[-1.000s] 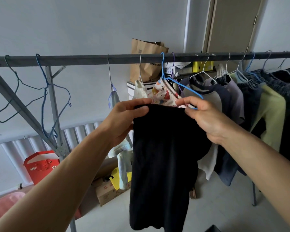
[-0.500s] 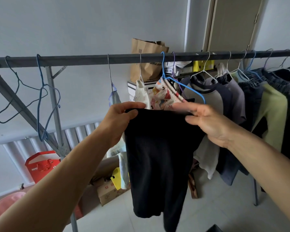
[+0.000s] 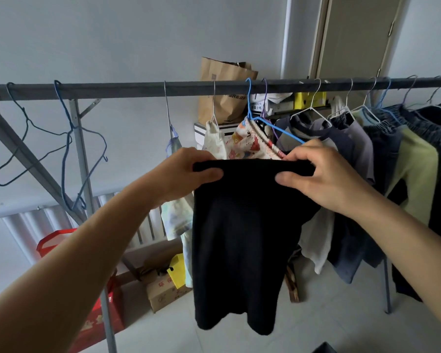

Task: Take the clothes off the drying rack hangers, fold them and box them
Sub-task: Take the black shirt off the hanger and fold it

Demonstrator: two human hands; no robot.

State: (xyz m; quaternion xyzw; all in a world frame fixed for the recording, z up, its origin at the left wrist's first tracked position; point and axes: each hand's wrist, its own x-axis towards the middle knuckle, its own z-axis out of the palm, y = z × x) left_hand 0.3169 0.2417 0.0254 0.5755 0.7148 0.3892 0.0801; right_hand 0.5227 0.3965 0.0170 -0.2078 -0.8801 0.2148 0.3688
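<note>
In front of the drying rack point(image 3: 214, 87), left hand point(image 3: 186, 174) and right hand point(image 3: 323, 177) pinching black garment point(image 3: 242, 238) by its top edge, garment hanging down

The cardboard box point(image 3: 164, 291) on the floor carries red Chinese characters on its side; "环保" can be made out, the rest being cut off by the yellow bag point(image 3: 176, 270) in front of it. The brown paper bag point(image 3: 223, 98) behind the rack bar bears a line of dark Chinese print, too blurred to read. The white box point(image 3: 259, 105) beside it has small dark characters, also illegible. The red bag point(image 3: 105, 317) shows faint pale marks, unreadable.
</note>
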